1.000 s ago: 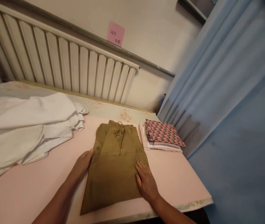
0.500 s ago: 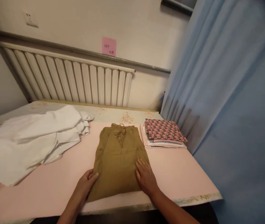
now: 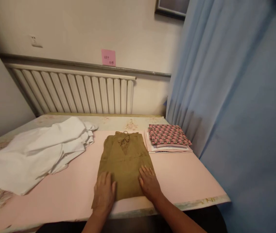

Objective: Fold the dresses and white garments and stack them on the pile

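A folded olive-brown garment (image 3: 125,168) with a dark drawstring at its far end lies flat on a pink cloth (image 3: 181,181). My left hand (image 3: 104,191) rests palm down on its near left corner, fingers stretched out. On the near right edge lies my right hand (image 3: 149,183), also flat with the fingers extended. Both hands touch the garment's top surface without gripping it. To the left is a loose white cloth (image 3: 48,145), rumpled and unfolded. A stack of folded fabric with a red patterned piece (image 3: 168,135) on top sits beyond the garment to the right.
A blue curtain (image 3: 237,113) hangs along the right side of the table. Behind the table a white radiator (image 3: 79,92) is fixed to the wall, with a pink note (image 3: 108,57) above it. The table's near edge runs just in front of me.
My left hand has moved from the garment's left edge onto its top and now lies flat. My right hand stays on the right side. The view has tilted up slightly.
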Motion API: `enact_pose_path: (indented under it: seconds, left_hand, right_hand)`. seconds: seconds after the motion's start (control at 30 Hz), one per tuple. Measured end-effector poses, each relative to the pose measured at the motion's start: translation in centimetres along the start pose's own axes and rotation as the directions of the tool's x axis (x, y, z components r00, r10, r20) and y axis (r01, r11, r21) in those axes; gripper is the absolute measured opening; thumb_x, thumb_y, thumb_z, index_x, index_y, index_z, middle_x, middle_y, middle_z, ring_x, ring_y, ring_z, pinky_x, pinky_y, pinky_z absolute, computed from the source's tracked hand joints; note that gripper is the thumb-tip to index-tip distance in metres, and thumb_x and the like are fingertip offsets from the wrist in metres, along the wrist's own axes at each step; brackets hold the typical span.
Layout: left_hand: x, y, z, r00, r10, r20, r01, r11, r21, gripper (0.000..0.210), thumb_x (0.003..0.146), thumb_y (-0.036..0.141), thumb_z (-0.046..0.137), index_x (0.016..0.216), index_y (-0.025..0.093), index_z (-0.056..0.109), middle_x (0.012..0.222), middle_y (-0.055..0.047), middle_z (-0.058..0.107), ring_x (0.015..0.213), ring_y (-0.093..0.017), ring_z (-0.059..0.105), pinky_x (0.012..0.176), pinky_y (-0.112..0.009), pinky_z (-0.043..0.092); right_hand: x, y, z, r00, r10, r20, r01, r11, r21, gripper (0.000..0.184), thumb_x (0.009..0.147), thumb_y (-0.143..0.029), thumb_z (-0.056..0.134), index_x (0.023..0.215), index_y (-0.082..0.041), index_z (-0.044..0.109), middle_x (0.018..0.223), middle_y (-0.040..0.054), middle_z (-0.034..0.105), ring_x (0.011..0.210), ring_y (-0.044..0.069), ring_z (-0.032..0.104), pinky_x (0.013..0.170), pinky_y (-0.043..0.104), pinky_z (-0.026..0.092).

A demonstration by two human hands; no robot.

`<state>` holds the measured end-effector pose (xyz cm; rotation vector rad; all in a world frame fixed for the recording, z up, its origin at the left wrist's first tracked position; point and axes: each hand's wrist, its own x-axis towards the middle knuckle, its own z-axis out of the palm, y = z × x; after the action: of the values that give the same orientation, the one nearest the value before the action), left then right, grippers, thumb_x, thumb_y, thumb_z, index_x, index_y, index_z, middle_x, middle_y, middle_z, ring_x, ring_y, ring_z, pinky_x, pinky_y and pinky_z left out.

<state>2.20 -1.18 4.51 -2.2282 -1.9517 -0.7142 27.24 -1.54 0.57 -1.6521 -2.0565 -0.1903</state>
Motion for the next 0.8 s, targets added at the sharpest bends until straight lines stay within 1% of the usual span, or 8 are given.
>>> enact_pose_path:
  seconds: [0.07, 0.13, 0.2, 0.27, 0.4, 0.57, 0.7, 0.8]
  left_hand:
    - [0.5, 2.0, 1.5, 0.994, 0.097, 0.046, -0.097, 0.995, 0.001, 0.041, 0.094, 0.028, 0.04, 0.129, 0.015, 0.056, 0.144, -0.012, 0.051, 0.137, -0.027, 0.04, 0.11, -0.044, 0.034]
    - [0.8, 3.3, 2.8, 0.976, 0.155, 0.152, -0.158, 0.987, 0.004, 0.043, 0.094, 0.029, 0.041, 0.133, 0.017, 0.055, 0.148, -0.011, 0.047, 0.139, -0.027, 0.037, 0.111, -0.046, 0.032]
    - [1.0, 3.9, 3.6, 0.95, 0.2, 0.241, -0.209, 0.978, 0.013, 0.047, 0.094, 0.032, 0.04, 0.138, 0.017, 0.051, 0.149, -0.01, 0.045, 0.139, -0.028, 0.037, 0.112, -0.05, 0.031]
    - [0.8, 3.9, 3.9, 0.933, 0.239, 0.269, -0.255, 0.967, 0.025, 0.051, 0.095, 0.035, 0.039, 0.142, 0.017, 0.046, 0.15, -0.01, 0.044, 0.14, -0.029, 0.036, 0.112, -0.053, 0.029]
    - [0.4, 3.5, 3.6, 0.934, 0.273, 0.23, -0.291, 0.956, 0.048, 0.052, 0.096, 0.037, 0.035, 0.143, 0.018, 0.045, 0.15, -0.01, 0.043, 0.14, -0.029, 0.035, 0.112, -0.053, 0.028]
    - [0.3, 3.5, 3.7, 0.945, 0.273, 0.179, -0.286, 0.957, 0.055, 0.049, 0.095, 0.036, 0.036, 0.14, 0.019, 0.05, 0.146, -0.01, 0.049, 0.137, -0.028, 0.04, 0.111, -0.052, 0.03]
    - [0.4, 3.4, 4.0, 0.945, 0.289, 0.155, -0.301, 0.952, 0.053, 0.048, 0.095, 0.035, 0.038, 0.137, 0.019, 0.053, 0.143, -0.01, 0.052, 0.135, -0.029, 0.043, 0.11, -0.052, 0.032]
    - [0.4, 3.4, 4.1, 0.943, 0.303, 0.138, -0.312, 0.949, 0.054, 0.047, 0.095, 0.035, 0.038, 0.137, 0.019, 0.054, 0.142, -0.01, 0.053, 0.134, -0.029, 0.044, 0.109, -0.052, 0.032]
  right_hand:
    - [0.0, 0.0, 0.1, 1.0, 0.004, 0.004, -0.004, 1.0, 0.005, 0.041, 0.097, -0.033, 0.046, 0.136, -0.02, 0.053, 0.142, 0.0073, 0.052, 0.136, 0.024, 0.041, 0.114, 0.044, 0.029]
    - [0.0, 0.0, 0.0, 1.0, 0.008, 0.01, -0.008, 1.0, 0.014, 0.042, 0.097, -0.034, 0.045, 0.136, -0.021, 0.052, 0.143, 0.0067, 0.051, 0.137, 0.024, 0.039, 0.114, 0.045, 0.029]
    - [0.0, 0.1, -0.2, 1.0, 0.004, 0.028, -0.005, 1.0, 0.021, 0.042, 0.098, -0.035, 0.045, 0.137, -0.021, 0.052, 0.144, 0.0068, 0.05, 0.137, 0.025, 0.038, 0.114, 0.046, 0.029]
    - [0.0, 0.2, -0.6, 0.998, -0.013, 0.061, 0.012, 1.0, 0.024, 0.043, 0.097, -0.034, 0.045, 0.137, -0.02, 0.051, 0.145, 0.0078, 0.048, 0.138, 0.026, 0.038, 0.114, 0.047, 0.029]
    - [-0.2, 0.4, -1.4, 0.993, -0.047, 0.108, 0.045, 0.999, 0.025, 0.046, 0.094, -0.027, 0.047, 0.139, -0.017, 0.049, 0.148, 0.0101, 0.045, 0.139, 0.027, 0.036, 0.115, 0.048, 0.028]
    - [-1.0, 0.1, -1.4, 0.992, -0.03, 0.125, 0.027, 0.999, 0.029, 0.048, 0.093, -0.026, 0.049, 0.14, -0.017, 0.048, 0.149, 0.0096, 0.043, 0.14, 0.028, 0.034, 0.116, 0.049, 0.027]
    - [-2.2, -0.4, -1.2, 0.991, -0.03, 0.128, 0.023, 0.998, 0.054, 0.052, 0.093, -0.03, 0.051, 0.143, -0.018, 0.045, 0.15, 0.0092, 0.041, 0.141, 0.028, 0.032, 0.116, 0.049, 0.027]
    - [-2.9, -0.5, -1.4, 0.987, -0.042, 0.155, 0.029, 0.996, 0.087, 0.055, 0.093, -0.034, 0.052, 0.145, -0.018, 0.042, 0.152, 0.0088, 0.038, 0.142, 0.027, 0.03, 0.117, 0.049, 0.026]
